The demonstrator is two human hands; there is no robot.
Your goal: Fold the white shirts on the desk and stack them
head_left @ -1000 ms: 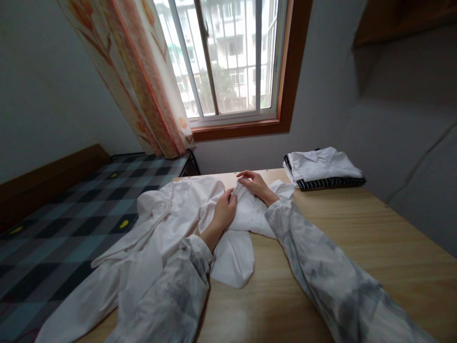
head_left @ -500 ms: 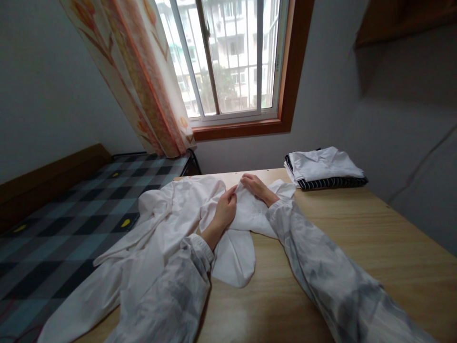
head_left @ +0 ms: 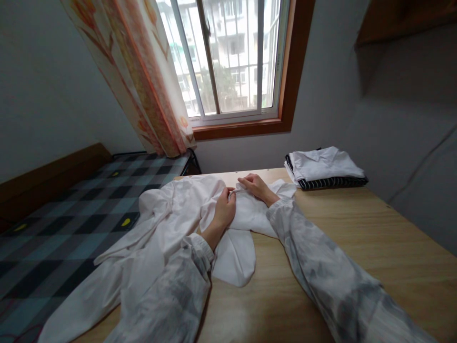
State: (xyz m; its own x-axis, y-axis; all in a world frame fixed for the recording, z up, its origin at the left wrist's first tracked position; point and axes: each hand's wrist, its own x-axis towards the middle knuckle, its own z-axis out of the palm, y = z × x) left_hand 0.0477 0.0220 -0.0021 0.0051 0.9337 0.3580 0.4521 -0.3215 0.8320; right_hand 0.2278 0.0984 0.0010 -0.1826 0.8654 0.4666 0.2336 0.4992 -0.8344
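Observation:
A white shirt [head_left: 157, 238] lies loosely spread on the wooden table [head_left: 285, 286], one sleeve stretching toward the lower left. My left hand [head_left: 225, 209] is closed on the shirt's edge near the middle, thumb and fingers pinching the cloth. Just beyond it and to the right, my right hand [head_left: 256, 187] pinches the same edge with its fingertips. Between the two hands the cloth is slightly gathered. What exactly lies under the fingertips, such as a button, is too small to make out.
Folded white and black-striped clothes [head_left: 324, 166] are stacked at the table's far right. A bed with a checked cover [head_left: 71, 214] adjoins the left side. Behind the table are a window [head_left: 232, 71] and a flowered curtain [head_left: 143, 85].
Both hands keep hold of the shirt with small finger movements. My right fingertips have shifted slightly left, and the cloth edge between the hands is now more bunched.

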